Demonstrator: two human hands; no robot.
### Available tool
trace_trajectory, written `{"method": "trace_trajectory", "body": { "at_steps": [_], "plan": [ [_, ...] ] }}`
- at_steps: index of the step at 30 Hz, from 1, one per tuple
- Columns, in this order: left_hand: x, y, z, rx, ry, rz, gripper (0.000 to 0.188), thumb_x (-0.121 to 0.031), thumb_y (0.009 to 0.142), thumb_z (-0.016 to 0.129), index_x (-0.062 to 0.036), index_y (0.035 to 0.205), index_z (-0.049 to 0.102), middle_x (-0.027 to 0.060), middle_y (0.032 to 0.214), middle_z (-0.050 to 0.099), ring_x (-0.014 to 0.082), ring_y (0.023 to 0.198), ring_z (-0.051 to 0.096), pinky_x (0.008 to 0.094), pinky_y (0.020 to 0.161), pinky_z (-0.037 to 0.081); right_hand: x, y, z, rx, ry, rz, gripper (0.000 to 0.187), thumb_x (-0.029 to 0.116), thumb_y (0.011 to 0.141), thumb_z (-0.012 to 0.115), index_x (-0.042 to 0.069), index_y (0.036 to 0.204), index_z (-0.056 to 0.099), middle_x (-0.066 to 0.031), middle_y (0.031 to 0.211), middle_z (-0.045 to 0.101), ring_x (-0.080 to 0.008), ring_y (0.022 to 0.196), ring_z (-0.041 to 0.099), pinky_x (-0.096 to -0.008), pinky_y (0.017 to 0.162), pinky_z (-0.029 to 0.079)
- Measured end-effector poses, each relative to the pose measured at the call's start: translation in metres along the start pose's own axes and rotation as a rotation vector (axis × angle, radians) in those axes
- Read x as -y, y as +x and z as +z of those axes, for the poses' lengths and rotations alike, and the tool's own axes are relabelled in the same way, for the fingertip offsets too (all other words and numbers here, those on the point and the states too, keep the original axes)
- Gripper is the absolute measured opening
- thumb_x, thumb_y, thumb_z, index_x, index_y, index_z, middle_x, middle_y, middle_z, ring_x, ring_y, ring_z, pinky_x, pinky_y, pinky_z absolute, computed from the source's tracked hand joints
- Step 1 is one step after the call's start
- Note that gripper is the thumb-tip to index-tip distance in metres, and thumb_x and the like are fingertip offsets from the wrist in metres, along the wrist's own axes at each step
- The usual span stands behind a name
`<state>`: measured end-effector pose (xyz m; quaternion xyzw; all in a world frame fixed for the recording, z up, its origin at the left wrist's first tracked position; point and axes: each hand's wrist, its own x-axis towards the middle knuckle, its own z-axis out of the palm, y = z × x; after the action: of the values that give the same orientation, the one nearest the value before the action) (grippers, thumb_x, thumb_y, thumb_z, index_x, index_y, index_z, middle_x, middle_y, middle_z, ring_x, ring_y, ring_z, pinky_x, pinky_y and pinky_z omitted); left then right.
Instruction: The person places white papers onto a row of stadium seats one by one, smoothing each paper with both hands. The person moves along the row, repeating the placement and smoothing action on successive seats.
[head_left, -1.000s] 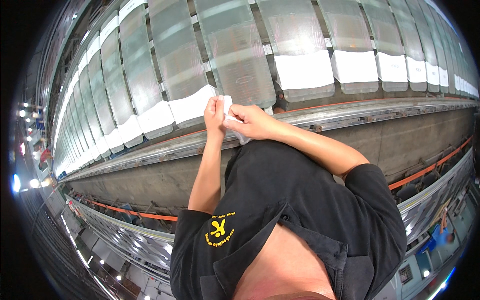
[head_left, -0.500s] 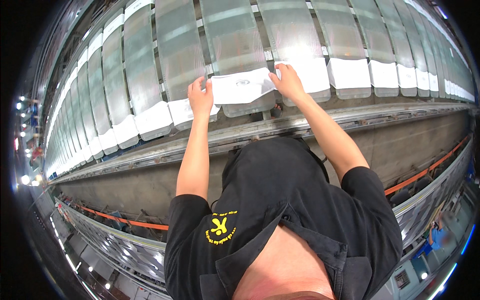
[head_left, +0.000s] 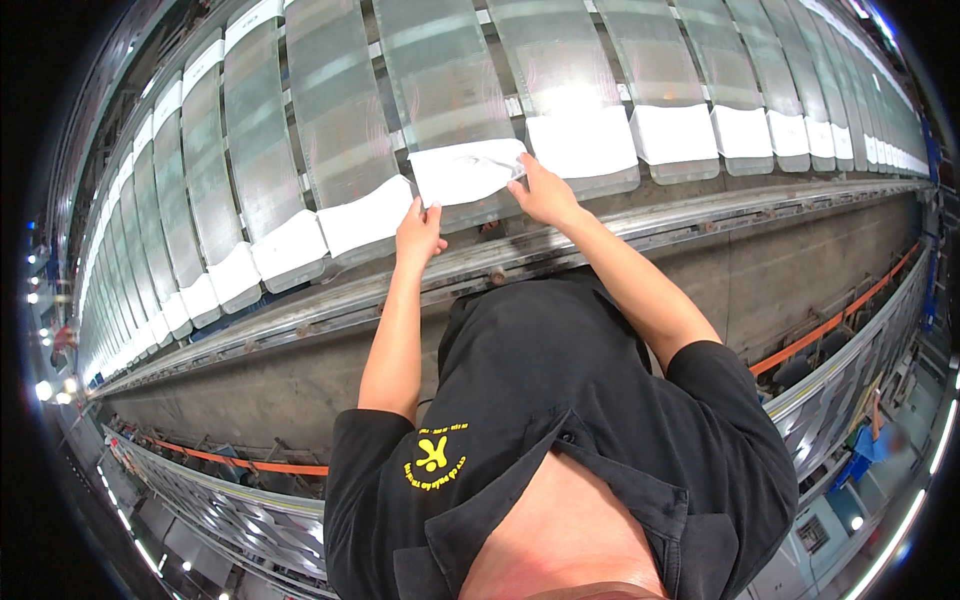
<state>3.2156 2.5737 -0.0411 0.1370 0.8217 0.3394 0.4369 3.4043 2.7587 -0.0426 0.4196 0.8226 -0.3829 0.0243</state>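
A white fabric piece (head_left: 460, 175) lies on the near end of a long glassy flat board (head_left: 440, 95). Creases run across it towards its right edge, where my right hand (head_left: 548, 196) pinches it between thumb and fingers. At its lower left corner is my left hand (head_left: 418, 236), closed with thumb and forefinger at the fabric and the other fingers curled in. Similar white pieces sit on the neighbouring boards, one to the left (head_left: 365, 218) and one to the right (head_left: 582, 143).
Boards in a long row curve away to both sides, most with white pieces on their near ends. A metal rail (head_left: 700, 208) runs between them and my body. Behind me stand a rack with an orange bar (head_left: 835, 312) and a person in blue (head_left: 868, 448).
My left hand has moved down from the fabric's left edge to its lower corner, and its fingers have drawn together. My right hand has shifted lower and left; the fabric's right side is now creased.
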Motion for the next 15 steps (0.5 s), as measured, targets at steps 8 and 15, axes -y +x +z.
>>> {"method": "trace_trajectory", "body": {
  "at_steps": [8,15],
  "plan": [
    [-0.030,-0.007,0.023,-0.218,0.262,0.351,0.036,-0.033,0.098,0.065,-0.0049,0.121,0.070,0.0144,0.106,0.074,0.0247,0.082,0.070,0.0382,0.078,0.054,-0.069,-0.010,-0.077,-0.228,0.228,0.068,0.042,0.027,0.096,0.064,0.001,0.130,0.062,-0.0170,0.123,0.067,-0.0329,0.091,0.068,-0.0422,0.087,0.053],
    [-0.114,0.051,0.117,-0.200,0.573,0.685,0.024,-0.020,0.093,0.067,-0.0118,0.114,0.073,0.0128,0.102,0.067,0.0335,0.097,0.067,0.0436,0.083,0.054,-0.175,0.009,-0.156,-0.185,0.507,0.109,0.033,0.025,0.099,0.064,0.001,0.122,0.067,-0.0109,0.102,0.072,-0.0182,0.076,0.068,-0.0327,0.071,0.055]
  ]
}}
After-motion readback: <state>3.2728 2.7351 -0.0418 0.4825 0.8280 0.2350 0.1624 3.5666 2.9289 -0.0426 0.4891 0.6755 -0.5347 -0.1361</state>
